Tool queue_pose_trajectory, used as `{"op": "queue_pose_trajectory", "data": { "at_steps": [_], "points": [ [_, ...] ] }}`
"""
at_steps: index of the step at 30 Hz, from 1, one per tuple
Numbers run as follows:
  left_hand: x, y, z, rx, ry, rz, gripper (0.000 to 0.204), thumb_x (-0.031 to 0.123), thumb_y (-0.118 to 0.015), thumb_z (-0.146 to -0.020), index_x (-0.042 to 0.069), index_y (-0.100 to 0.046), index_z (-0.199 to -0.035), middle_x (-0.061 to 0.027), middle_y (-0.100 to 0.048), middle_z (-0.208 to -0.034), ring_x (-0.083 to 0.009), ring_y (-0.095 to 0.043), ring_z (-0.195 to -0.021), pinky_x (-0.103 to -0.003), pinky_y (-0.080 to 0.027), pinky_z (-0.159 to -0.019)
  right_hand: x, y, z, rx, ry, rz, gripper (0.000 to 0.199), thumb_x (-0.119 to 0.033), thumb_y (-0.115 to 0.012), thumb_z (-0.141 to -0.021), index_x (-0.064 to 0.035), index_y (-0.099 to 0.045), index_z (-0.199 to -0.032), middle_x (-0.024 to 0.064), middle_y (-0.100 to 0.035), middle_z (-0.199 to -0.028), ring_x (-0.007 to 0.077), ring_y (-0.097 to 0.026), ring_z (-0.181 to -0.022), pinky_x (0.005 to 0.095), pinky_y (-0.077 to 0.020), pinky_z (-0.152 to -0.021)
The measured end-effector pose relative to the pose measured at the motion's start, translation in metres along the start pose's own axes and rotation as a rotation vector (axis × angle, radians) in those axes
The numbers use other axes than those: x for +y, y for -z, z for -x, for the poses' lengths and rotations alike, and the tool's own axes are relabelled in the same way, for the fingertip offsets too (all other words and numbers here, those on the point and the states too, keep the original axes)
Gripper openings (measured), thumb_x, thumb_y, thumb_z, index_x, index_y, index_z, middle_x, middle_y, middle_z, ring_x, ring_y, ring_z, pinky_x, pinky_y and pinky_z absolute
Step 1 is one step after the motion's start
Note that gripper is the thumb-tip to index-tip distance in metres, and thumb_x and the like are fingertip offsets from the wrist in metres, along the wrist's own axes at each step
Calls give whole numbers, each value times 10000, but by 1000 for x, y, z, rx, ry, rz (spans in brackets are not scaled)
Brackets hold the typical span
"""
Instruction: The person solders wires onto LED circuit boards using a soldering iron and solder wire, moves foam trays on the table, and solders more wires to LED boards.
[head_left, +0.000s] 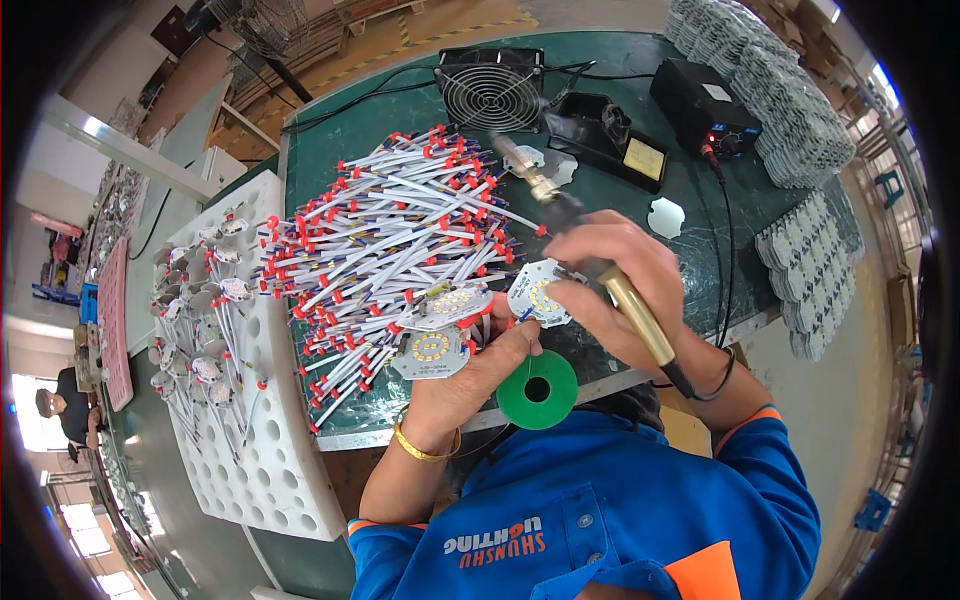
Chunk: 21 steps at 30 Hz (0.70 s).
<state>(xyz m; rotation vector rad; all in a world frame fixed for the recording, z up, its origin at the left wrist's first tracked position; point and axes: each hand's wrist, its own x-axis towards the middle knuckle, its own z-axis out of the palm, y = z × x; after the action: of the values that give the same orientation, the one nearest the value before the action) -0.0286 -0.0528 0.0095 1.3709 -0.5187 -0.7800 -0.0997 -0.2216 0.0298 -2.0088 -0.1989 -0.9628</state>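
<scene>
Fingers (600, 262) around soldering iron (640, 318)

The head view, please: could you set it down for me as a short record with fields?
surface: green bench mat
left hand: by two round LED boards, fingertips at a third board
right hand: grips a soldering iron, tip pointing away over the wires
wires: heap of white leads with red ends
solder: green spool at the bench's near edge
behind: fan, iron stand, black station
left side: white holed tray
right side: stacked boards
</scene>
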Motion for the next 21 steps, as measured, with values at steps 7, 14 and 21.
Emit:
{"op": "queue_pose_trajectory", "data": {
  "at_steps": [7,14,21],
  "points": [
    [9,5,-7,45,-29,54,213,31,-624,-824,-23,-565,-1021,-69,-631,-825,-105,-613,-727,-203,-477,-583,2,-3,0,-110,-121,-61,241,35,-670,-671,-51,-558,-866,74,-609,-782,227,-594,-687,298,-475,-599],
    [0,11,-3,7,19,213,269,95,-598,-859,-35,-544,-1088,-117,-648,-850,-130,-624,-762,-208,-468,-588,6,-16,15,80,48,44,218,77,-660,-673,-29,-536,-818,72,-550,-688,189,-463,-521,287,-365,-447],
    [-4,9,-1,17,62,275,317,147,-605,-861,-19,-535,-1123,-110,-654,-836,-127,-608,-738,-215,-456,-601,2,-25,27,188,33,54,240,81,-671,-688,-29,-520,-838,75,-517,-645,175,-419,-509,287,-324,-429]
  ]
}}
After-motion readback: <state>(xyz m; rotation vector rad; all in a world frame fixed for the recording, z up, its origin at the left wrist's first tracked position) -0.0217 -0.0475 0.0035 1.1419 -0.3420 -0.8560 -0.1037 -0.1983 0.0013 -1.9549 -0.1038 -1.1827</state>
